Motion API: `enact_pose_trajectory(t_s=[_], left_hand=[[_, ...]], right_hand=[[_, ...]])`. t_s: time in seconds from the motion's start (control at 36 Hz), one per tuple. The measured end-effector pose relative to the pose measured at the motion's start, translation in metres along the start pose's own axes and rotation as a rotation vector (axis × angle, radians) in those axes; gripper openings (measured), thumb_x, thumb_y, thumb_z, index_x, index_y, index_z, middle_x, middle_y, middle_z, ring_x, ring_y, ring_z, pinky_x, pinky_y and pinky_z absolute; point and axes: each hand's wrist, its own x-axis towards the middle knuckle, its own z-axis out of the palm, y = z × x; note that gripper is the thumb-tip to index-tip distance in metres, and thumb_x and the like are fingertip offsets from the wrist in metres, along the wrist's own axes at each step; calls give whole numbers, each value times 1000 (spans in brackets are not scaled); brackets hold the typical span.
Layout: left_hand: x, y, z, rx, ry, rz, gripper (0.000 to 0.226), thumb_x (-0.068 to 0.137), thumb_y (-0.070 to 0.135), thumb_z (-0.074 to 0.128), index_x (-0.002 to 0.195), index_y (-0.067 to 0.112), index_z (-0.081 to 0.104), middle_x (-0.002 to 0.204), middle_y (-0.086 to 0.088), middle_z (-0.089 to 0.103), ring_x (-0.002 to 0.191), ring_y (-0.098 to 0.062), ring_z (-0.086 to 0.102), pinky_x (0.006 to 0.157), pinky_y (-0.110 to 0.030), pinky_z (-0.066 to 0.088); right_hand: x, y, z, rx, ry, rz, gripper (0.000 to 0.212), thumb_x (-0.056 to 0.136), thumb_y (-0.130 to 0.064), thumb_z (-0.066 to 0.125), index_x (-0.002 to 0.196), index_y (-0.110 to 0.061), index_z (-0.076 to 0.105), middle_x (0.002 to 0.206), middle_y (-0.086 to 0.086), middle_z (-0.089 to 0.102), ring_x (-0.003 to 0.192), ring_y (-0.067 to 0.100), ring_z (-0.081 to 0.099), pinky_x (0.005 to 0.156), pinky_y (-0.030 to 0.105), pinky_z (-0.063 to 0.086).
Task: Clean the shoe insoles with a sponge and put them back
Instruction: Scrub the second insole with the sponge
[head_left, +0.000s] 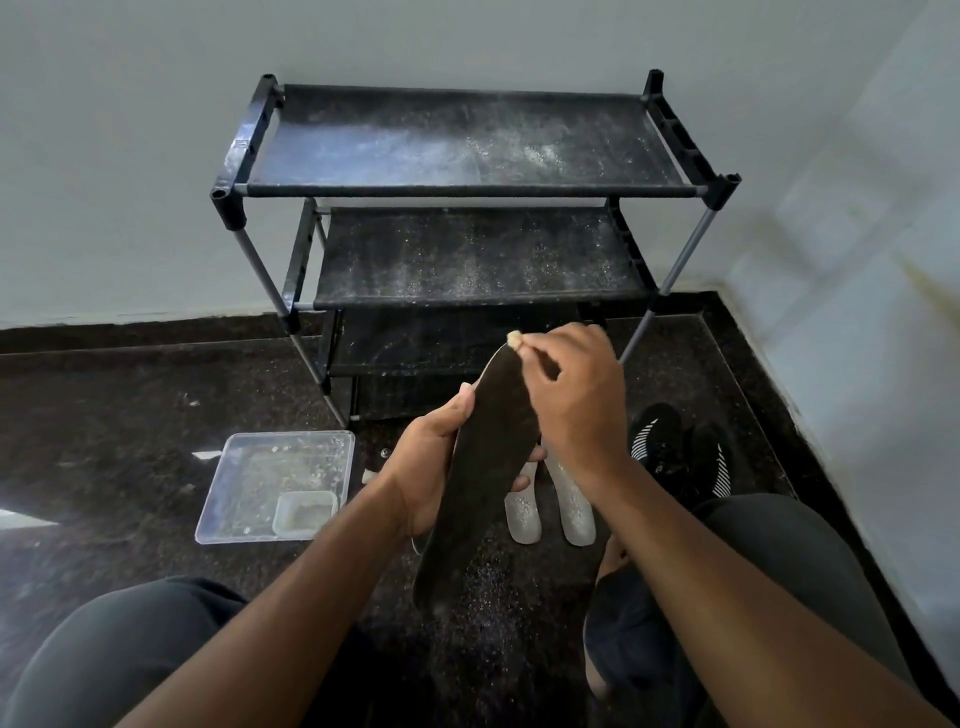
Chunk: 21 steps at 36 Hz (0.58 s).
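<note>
Head view showed the left hand (441, 457) gripping the long dark fabric insole (493, 467) at mid-length, held above the dark speckled floor (130, 415). The right hand (576, 405) pinched a small tan sponge piece (514, 340) against the insole's toe end. Scrubbing appeared to be in progress. Two pale insoles (524, 514) lay on the floor beside the black striped shoes (680, 452). The next move likely required working the sponge down toward the heel.

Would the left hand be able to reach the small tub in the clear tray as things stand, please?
Probably yes, once freed: the left hand grips the dark insole, yet the small tub in the clear tray sits uncovered on its side, nothing between.
</note>
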Motion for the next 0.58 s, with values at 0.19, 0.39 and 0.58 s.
enact_pose_trajectory(t_s=[0.19,0.39,0.58], left_hand=[[1,0,-2,-14,40,16,54,108,52,39,135,14,67,126,-22,70,106,-35,69,98,-56,52],[0,1,-1,-6,21,-7,61,109,55,32,146,14,56,137,-24,64,112,-39,68,91,-51,56],[0,3,-2,15,48,26,60,108,55,33,139,12,61,127,-21,71,101,-34,75,89,-51,58]], right_hand=[[-17,-9,8,32,-102,-158,11,93,-7,68,101,-5,76,88,2,66,91,16,57,81,22,47],[4,7,-3,-33,24,24,10,93,-12,70,99,-7,75,86,0,66,86,15,55,76,10,40],[-6,5,1,-45,-105,-134,10,92,-9,70,99,-6,76,84,1,65,84,16,54,73,21,43]])
